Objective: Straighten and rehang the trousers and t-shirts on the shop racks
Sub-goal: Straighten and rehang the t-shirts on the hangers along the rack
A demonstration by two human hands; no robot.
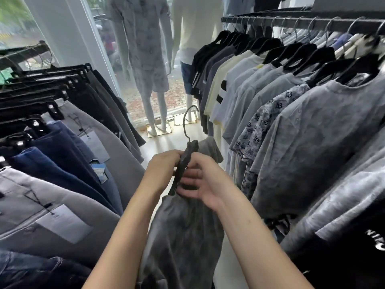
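Note:
A dark grey washed t-shirt hangs down in the aisle between two racks, on a black hanger whose metal hook points up. My left hand grips the hanger from the left. My right hand curls round the hanger and the shirt's collar from the right. Trousers in grey, navy and black hang on clip hangers along the left rack. T-shirts in grey, cream and black fill the right rack.
Two white mannequins stand on metal bases by the shop window at the end of the aisle. Pale floor runs between the racks. Paper price tags dangle from the trousers.

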